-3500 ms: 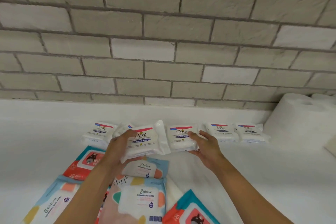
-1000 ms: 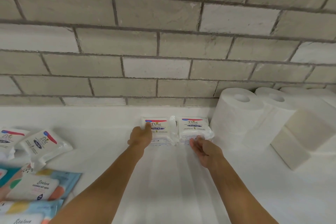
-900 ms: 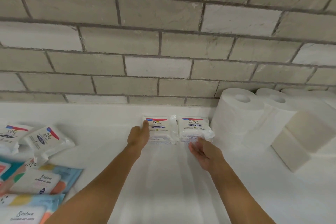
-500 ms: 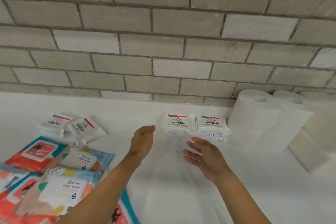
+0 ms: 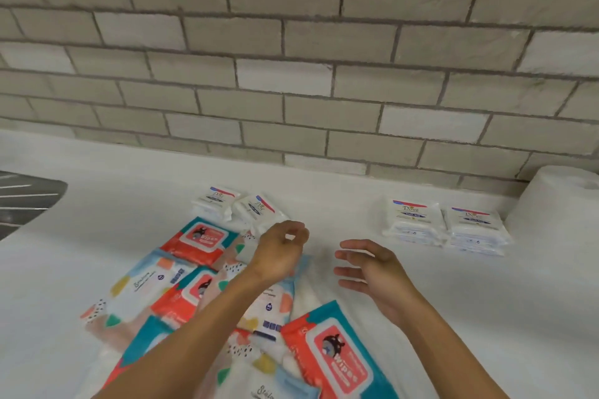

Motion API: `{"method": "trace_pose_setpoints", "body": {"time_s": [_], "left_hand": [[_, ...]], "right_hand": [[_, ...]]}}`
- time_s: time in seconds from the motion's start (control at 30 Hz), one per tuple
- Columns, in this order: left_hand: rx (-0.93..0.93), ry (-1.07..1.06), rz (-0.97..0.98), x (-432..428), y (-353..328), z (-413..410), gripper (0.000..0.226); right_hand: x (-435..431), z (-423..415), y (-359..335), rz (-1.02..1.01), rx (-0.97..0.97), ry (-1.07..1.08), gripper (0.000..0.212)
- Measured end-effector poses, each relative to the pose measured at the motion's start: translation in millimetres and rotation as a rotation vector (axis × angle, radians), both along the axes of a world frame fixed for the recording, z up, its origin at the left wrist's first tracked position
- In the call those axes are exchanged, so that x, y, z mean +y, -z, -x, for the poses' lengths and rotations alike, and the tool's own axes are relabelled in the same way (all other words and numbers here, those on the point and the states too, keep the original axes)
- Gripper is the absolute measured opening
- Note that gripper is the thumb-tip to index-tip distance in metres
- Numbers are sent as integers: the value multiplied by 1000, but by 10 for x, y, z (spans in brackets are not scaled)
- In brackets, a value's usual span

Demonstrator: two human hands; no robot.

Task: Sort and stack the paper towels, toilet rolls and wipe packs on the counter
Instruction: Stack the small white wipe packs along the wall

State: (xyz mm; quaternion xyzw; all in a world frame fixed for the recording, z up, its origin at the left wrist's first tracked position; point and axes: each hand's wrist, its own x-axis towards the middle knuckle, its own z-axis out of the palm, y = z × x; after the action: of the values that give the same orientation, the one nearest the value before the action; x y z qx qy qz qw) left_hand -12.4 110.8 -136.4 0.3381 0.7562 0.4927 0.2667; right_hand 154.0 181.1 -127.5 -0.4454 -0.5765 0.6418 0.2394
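Both hands hover empty over the wipe packs on the white counter point(image 5: 453, 301).

The left hand point(image 5: 281, 251), in mid-frame, has its fingers loosely curled with thumb and forefinger nearly meeting, and nothing between them; it hangs just below two small Dove packs point(image 5: 238, 206) lying side by side. The right hand point(image 5: 372, 269) is beside it, fingers spread and relaxed, holding nothing. Two short stacks of Dove packs point(image 5: 444, 225) stand together at the right near the brick wall point(image 5: 291, 58), just beside a white paper roll point(image 5: 557, 204) at the right edge. Large colourful wipe packs point(image 5: 201, 285) overlap across the lower left. A metal sink point(image 5: 22, 201) shows at the left edge.
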Motion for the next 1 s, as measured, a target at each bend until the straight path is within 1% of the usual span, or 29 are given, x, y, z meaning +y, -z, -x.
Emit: {"method": "trace_pose_setpoints", "body": {"time_s": [0.1, 0.17, 0.3, 0.4, 0.5, 0.57, 0.67, 0.77, 0.83, 0.93, 1.0], "left_hand": [[37, -10, 23, -191, -54, 350, 29], [20, -33, 5, -268, -92, 573, 28], [21, -72, -12, -327, -139, 1019, 27], [81, -90, 18, -301, -146, 1357, 29], [134, -78, 61, -233, -120, 1656, 29], [182, -81, 94, -164, -85, 1855, 33], [255, -85, 182, -50, -8, 2133, 43], [394, -78, 300, 45, 118, 2362, 53], [475, -52, 388, 100, 198, 2482, 59], [561, 5, 514, 178, 270, 2601, 67], [535, 11, 569, 230, 318, 2667, 73]], "right_hand": [[-145, 345, -15, 13, -6, -40, 21], [-191, 572, -34, 4, -23, -49, 23], [-182, 1013, -30, 14, -67, -10, 24], [-108, 1323, 21, 25, -100, 50, 24], [-11, 1600, 89, -7, -178, 98, 31], [65, 1758, 129, -61, -235, 105, 37], [187, 1955, 178, -154, -350, 46, 52], [269, 2135, 249, -163, -391, 16, 66], [320, 2245, 310, -163, -469, -8, 74], [392, 2369, 379, -213, -667, -62, 76], [426, 2438, 392, -247, -761, -92, 76]]}}
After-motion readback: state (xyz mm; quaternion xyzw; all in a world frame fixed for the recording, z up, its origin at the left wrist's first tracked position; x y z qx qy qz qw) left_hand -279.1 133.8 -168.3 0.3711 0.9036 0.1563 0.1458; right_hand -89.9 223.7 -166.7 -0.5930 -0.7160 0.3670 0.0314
